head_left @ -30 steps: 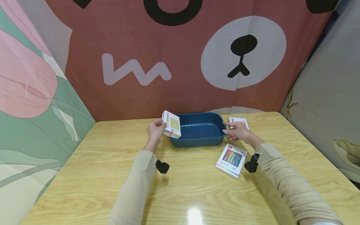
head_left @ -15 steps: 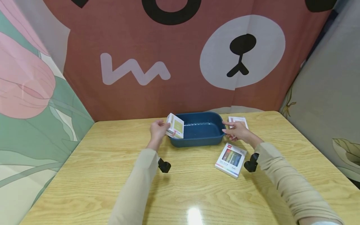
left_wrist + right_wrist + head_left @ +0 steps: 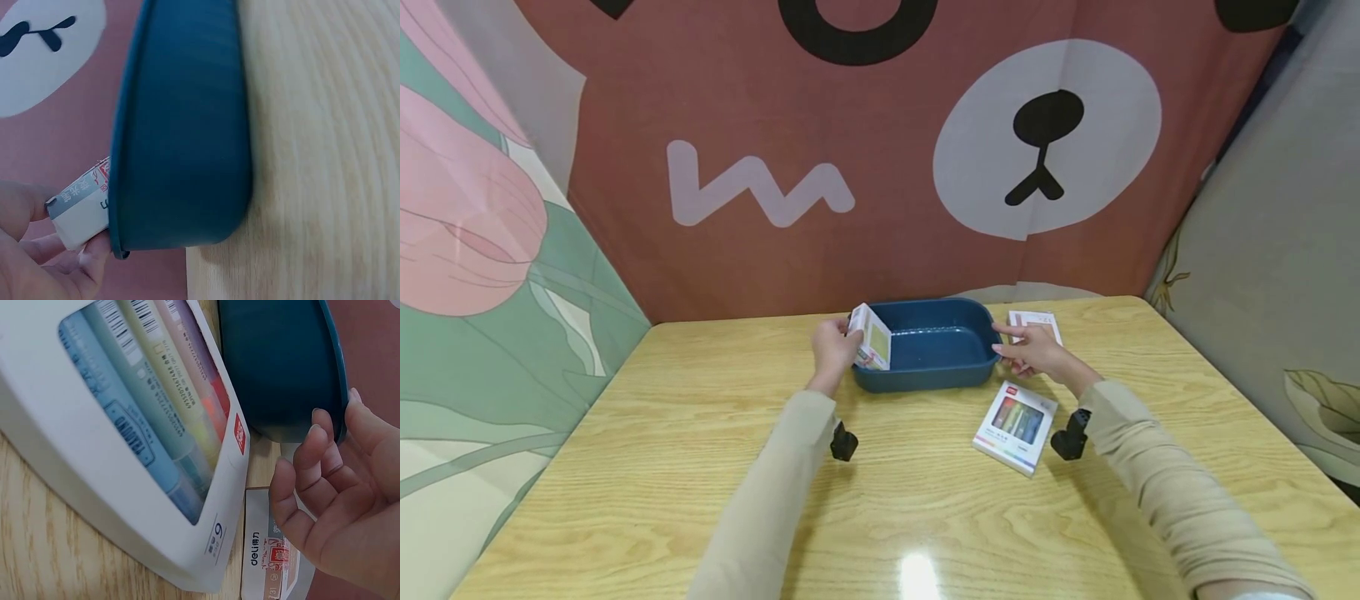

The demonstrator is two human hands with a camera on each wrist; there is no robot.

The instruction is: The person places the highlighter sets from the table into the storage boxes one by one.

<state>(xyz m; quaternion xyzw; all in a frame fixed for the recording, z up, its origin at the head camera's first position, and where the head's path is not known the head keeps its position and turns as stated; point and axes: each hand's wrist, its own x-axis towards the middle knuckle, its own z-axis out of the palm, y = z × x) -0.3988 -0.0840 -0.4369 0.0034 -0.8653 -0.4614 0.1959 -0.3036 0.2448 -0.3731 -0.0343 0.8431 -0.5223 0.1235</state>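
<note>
My left hand pinches a small white box with a yellow-green front. The box is tilted at the left end of a dark blue plastic bin, its lower part inside the rim. In the left wrist view, printed lettering shows on the end of the box between thumb and fingers. My right hand holds the bin's right end, thumb and fingertips on either side of the rim. Just below this hand lies a white box of coloured marker pens with a clear window.
Another small white box with reddish print lies right of the bin, partly behind my right hand. The wooden table ends at a brown cloth with a cartoon bear face.
My left hand has moved right and slightly down, bringing the white box from above the bin's left rim to partly inside it. The right hand keeps its place on the bin.
</note>
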